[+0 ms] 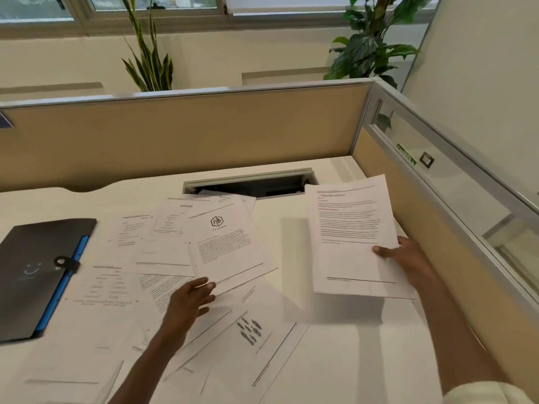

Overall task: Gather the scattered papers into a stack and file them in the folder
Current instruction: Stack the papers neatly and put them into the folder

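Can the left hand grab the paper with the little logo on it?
Probably yes. The left hand already has its fingertips at the bottom edge of the logo paper, which lies on top of the other sheets with nothing covering it. The right hand is busy holding its own papers off to the side.

Setting: office cubicle. White desk (335,345) as landmark. Behind the desk, a tan fabric partition (204,132) with metal trim; to its right, a second partition with a glass panel (466,176) (a small label is stuck on it, text unreadable). Set into the desk's far edge, a cable slot (250,183). On the desk, printed papers (230,243) and a dark folder (38,272). Beyond the partition, two potted plants (370,45) below a window (145,7).
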